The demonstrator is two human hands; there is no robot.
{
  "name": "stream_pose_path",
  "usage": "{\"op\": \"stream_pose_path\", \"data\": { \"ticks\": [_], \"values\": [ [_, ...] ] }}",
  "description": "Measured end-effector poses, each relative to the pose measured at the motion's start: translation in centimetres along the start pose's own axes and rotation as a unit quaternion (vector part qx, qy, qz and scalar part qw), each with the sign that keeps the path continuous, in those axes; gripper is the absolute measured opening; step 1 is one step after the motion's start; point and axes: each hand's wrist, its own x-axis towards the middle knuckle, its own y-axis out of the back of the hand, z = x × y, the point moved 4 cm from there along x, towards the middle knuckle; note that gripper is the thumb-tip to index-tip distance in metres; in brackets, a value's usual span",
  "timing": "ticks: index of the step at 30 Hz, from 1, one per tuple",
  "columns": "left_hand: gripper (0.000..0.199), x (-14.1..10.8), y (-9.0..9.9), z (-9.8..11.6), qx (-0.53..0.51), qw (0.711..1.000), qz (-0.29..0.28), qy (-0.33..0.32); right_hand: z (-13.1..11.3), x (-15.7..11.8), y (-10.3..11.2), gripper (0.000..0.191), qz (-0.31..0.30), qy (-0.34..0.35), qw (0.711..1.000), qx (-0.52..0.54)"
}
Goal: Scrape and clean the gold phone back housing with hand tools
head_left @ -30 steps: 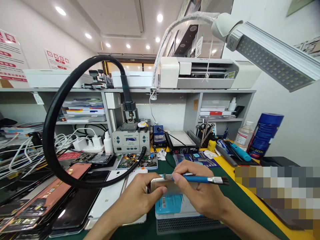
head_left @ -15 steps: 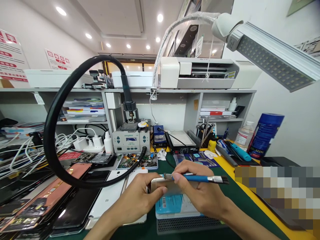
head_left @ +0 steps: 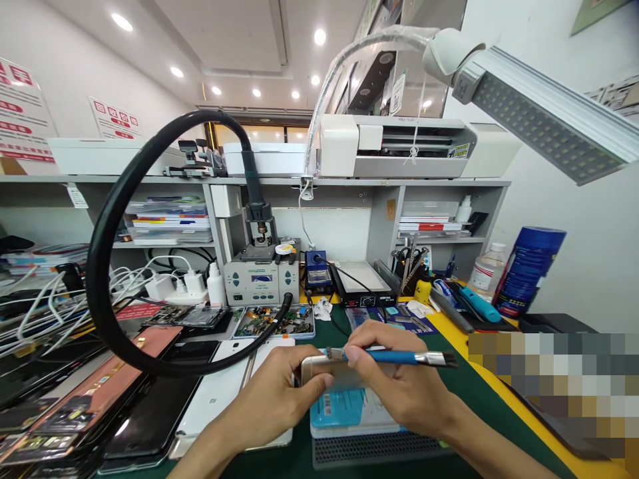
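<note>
A gold-coloured phone [head_left: 319,371] stands on its edge, with my left hand [head_left: 279,392] closed on its left end, thumb on the near face. My right hand [head_left: 399,379] pinches a blue double-ended brush [head_left: 392,356]. One bristle end touches or lies very close to the phone's upper edge; the dark bristles of the other end point right. Under the hands lies a blue and white box [head_left: 339,409] on a dark perforated mat [head_left: 369,452]. My right fingers hide the phone's right end.
Several phones, among them a white one [head_left: 212,399] and a black one [head_left: 162,392], lie on the left. A hot air station [head_left: 262,279] with a looping black hose [head_left: 97,266] stands behind, near a parts tray [head_left: 299,332]. Bottles and tools line the right; a lamp [head_left: 544,106] hangs above.
Almost nothing differs. The brush tip has shifted very slightly along the phone's upper edge, and both hands keep their hold.
</note>
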Motion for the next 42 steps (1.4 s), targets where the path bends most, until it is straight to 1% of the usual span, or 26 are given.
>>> {"op": "stream_pose_path", "data": {
  "ticks": [7, 11, 15, 19, 24, 27, 32, 35, 39, 42],
  "values": [
    [0.02, -0.09, -0.02, 0.24, -0.007, 1.0, -0.005, 0.007, 0.04, 0.0, 0.01, 0.011, -0.007, -0.021, 1.0, 0.009],
    [0.019, -0.07, 0.02, 0.31, -0.009, 1.0, -0.005, 0.005, 0.2, -0.03, 0.11, 0.006, -0.005, -0.03, 0.999, 0.014],
    [0.02, -0.06, 0.07, 0.29, -0.005, 1.0, -0.004, 0.002, 0.33, -0.1, 0.07, 0.01, -0.012, -0.031, 0.999, 0.018],
    [0.019, -0.09, 0.05, 0.27, -0.001, 1.0, -0.002, 0.003, 0.44, -0.13, 0.1, 0.006, -0.013, -0.037, 0.999, 0.017],
    [0.018, -0.05, 0.07, 0.23, 0.001, 1.0, -0.002, 0.004, 0.48, -0.04, 0.19, 0.008, -0.01, -0.047, 0.999, 0.023],
    [0.02, 0.0, 0.14, 0.13, 0.001, 1.0, -0.001, 0.006, 0.42, 0.03, 0.12, 0.006, -0.018, -0.046, 0.999, 0.02],
    [0.024, -0.01, 0.11, 0.11, 0.001, 1.0, 0.0, 0.008, 0.43, 0.11, 0.03, 0.007, -0.021, -0.046, 0.998, 0.03],
    [0.025, -0.08, 0.06, 0.06, -0.003, 1.0, -0.003, 0.012, 0.33, 0.15, -0.05, 0.007, -0.027, -0.041, 0.998, 0.034],
    [0.022, -0.11, -0.01, -0.08, -0.01, 1.0, -0.008, 0.016, 0.36, 0.16, -0.08, 0.009, -0.02, -0.055, 0.998, 0.032],
    [0.022, -0.1, -0.03, -0.08, -0.011, 1.0, -0.007, 0.014, 0.19, 0.22, -0.26, 0.007, -0.029, -0.034, 0.998, 0.032]
  ]
}}
